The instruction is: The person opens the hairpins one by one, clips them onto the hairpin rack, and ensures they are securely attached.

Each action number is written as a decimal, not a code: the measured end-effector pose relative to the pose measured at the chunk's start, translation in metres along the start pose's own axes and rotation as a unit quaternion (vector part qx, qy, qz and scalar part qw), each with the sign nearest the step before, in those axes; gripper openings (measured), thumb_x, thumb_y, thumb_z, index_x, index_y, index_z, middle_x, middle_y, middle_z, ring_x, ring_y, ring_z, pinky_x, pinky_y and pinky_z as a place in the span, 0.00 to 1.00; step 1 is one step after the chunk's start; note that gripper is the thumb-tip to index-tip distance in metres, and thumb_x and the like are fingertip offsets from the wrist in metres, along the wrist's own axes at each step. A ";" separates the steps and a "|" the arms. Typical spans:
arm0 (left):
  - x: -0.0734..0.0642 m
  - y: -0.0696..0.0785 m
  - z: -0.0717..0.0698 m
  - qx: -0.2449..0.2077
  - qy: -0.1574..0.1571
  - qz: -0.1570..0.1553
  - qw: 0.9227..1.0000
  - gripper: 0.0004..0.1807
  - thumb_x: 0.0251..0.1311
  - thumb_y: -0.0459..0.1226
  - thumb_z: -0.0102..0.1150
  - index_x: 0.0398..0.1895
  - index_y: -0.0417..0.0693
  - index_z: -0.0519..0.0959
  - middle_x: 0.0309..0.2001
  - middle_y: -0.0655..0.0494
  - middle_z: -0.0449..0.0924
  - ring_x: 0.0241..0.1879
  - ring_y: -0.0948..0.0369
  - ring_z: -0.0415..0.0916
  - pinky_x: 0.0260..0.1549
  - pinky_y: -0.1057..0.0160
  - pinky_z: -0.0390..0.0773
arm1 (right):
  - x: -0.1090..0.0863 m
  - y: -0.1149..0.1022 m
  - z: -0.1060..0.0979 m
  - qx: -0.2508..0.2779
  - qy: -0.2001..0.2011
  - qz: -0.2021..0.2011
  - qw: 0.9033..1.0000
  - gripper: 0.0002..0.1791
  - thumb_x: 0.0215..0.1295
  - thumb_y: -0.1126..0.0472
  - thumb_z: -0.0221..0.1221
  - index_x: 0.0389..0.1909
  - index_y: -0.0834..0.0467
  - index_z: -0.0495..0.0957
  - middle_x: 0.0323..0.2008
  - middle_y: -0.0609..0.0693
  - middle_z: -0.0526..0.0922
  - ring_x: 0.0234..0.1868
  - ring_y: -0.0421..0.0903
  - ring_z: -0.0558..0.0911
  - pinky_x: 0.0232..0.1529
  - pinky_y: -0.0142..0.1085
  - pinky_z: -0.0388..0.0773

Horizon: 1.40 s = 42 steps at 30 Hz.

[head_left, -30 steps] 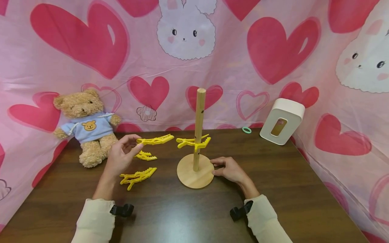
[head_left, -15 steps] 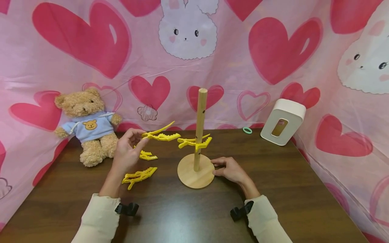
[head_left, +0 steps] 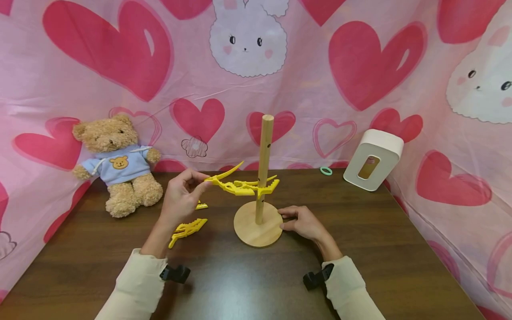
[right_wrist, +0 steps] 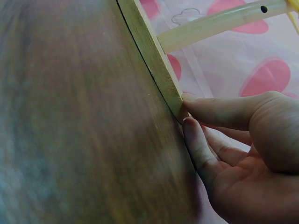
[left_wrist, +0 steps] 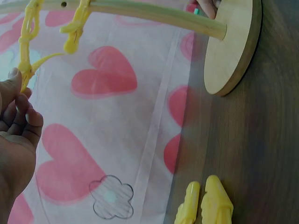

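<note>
Head view: The left hand (head_left: 182, 195) has shifted right within the last half second and pinches the toothed yellow plastic clip (head_left: 239, 191) by its handle end. The clip's arms stand apart; its thicker arm now overlaps the mounted yellow plastic clip (head_left: 270, 190) in view, at the round wooden post (head_left: 266, 146). The work in hand is thus judged to have reached the post. The right hand (head_left: 302, 224) remains at the right edge of the disc-shaped wooden base (head_left: 250, 231). A near loose yellow clip (head_left: 188, 229) and a far loose yellow clip (head_left: 202, 205) lie left on the dark wood-grain table (head_left: 380, 249).

Left wrist view: Thumb and fingertips grip the held clip, which sits farther from the base than the mounted clip. Contact with the post cannot be told.

Right wrist view: Thumb and forefinger are clamped on the base's rim, judged to be steadying it.
</note>
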<state>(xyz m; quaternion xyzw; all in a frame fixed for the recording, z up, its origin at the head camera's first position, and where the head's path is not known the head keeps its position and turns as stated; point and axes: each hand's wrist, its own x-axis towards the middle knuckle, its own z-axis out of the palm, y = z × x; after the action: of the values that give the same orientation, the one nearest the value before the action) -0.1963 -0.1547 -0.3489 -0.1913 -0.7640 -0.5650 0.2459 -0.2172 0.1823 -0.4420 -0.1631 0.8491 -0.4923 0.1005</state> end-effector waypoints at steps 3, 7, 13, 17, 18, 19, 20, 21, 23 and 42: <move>0.001 0.004 0.005 0.006 -0.012 0.010 1.000 0.04 0.60 0.24 0.67 0.36 0.33 0.81 0.32 0.45 0.82 0.26 0.63 0.71 0.27 0.72 0.73 | 0.000 -0.001 0.000 0.001 0.004 -0.005 1.000 0.23 0.59 0.69 0.69 0.56 0.71 0.80 0.52 0.63 0.83 0.53 0.58 0.80 0.52 0.45 0.78; 0.001 0.005 0.012 0.007 -0.023 0.025 0.999 0.04 0.60 0.25 0.67 0.36 0.34 0.81 0.30 0.49 0.79 0.25 0.62 0.68 0.24 0.71 0.70 | -0.001 -0.003 -0.001 0.003 0.006 -0.004 1.000 0.24 0.59 0.69 0.69 0.57 0.71 0.80 0.53 0.64 0.83 0.53 0.59 0.80 0.53 0.48 0.78; 0.001 0.004 0.023 -0.016 -0.032 0.062 0.997 0.06 0.58 0.23 0.68 0.35 0.36 0.81 0.27 0.52 0.74 0.23 0.61 0.64 0.21 0.68 0.64 | -0.002 -0.003 0.000 0.003 0.000 -0.008 1.000 0.24 0.60 0.69 0.68 0.57 0.72 0.79 0.53 0.65 0.82 0.53 0.60 0.80 0.52 0.49 0.78; 0.001 0.006 0.031 -0.014 -0.027 0.077 0.997 0.06 0.56 0.23 0.69 0.34 0.37 0.82 0.26 0.52 0.73 0.25 0.61 0.64 0.23 0.68 0.65 | -0.002 -0.002 0.001 0.004 -0.001 -0.012 1.000 0.24 0.60 0.69 0.68 0.57 0.72 0.79 0.53 0.65 0.82 0.53 0.60 0.80 0.52 0.48 0.78; 0.001 0.007 0.033 -0.015 -0.026 0.080 0.996 0.07 0.55 0.23 0.70 0.34 0.37 0.82 0.27 0.52 0.73 0.26 0.61 0.65 0.24 0.69 0.65 | -0.002 -0.001 0.001 0.005 0.000 -0.012 1.000 0.23 0.60 0.69 0.68 0.57 0.72 0.79 0.52 0.65 0.82 0.52 0.60 0.80 0.52 0.48 0.78; 0.002 0.007 0.035 -0.016 -0.024 0.082 0.996 0.07 0.55 0.23 0.70 0.34 0.36 0.82 0.27 0.51 0.74 0.26 0.61 0.65 0.24 0.69 0.65 | -0.001 -0.001 0.001 0.005 0.000 -0.012 1.000 0.23 0.60 0.69 0.68 0.57 0.72 0.79 0.52 0.65 0.82 0.52 0.59 0.80 0.52 0.48 0.78; 0.002 0.008 0.036 -0.017 -0.023 0.084 0.996 0.07 0.54 0.22 0.71 0.34 0.36 0.82 0.27 0.50 0.74 0.26 0.61 0.65 0.25 0.70 0.65 | -0.001 0.000 0.001 0.004 0.000 -0.011 1.000 0.23 0.60 0.70 0.68 0.57 0.72 0.79 0.52 0.65 0.82 0.52 0.59 0.80 0.52 0.49 0.78; 0.002 0.008 0.038 -0.019 -0.022 0.087 0.996 0.08 0.53 0.22 0.71 0.33 0.35 0.82 0.27 0.49 0.74 0.27 0.61 0.65 0.25 0.70 0.66 | 0.000 0.000 0.001 0.002 0.000 -0.009 1.000 0.23 0.60 0.70 0.68 0.57 0.72 0.79 0.52 0.65 0.82 0.52 0.59 0.80 0.52 0.49 0.78; 0.002 0.009 0.041 -0.023 -0.022 0.092 0.995 0.08 0.52 0.22 0.71 0.33 0.35 0.82 0.28 0.48 0.75 0.27 0.61 0.66 0.26 0.70 0.66 | 0.000 0.001 0.001 0.001 0.000 -0.007 1.000 0.23 0.60 0.70 0.68 0.57 0.72 0.79 0.52 0.65 0.82 0.52 0.59 0.80 0.52 0.49 0.78; 0.007 0.006 0.056 -0.008 -0.033 0.129 0.991 0.09 0.50 0.23 0.74 0.31 0.37 0.82 0.28 0.52 0.74 0.27 0.55 0.67 0.27 0.63 0.69 | -0.001 -0.002 0.000 0.002 0.002 0.000 1.000 0.23 0.60 0.69 0.68 0.57 0.71 0.80 0.52 0.64 0.82 0.52 0.58 0.80 0.51 0.46 0.78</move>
<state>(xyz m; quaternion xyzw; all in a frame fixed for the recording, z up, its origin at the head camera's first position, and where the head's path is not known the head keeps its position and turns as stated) -0.2073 -0.0992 -0.3543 -0.3089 -0.7362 -0.5279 0.2897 -0.2164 0.1819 -0.4403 -0.1614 0.8484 -0.4943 0.0991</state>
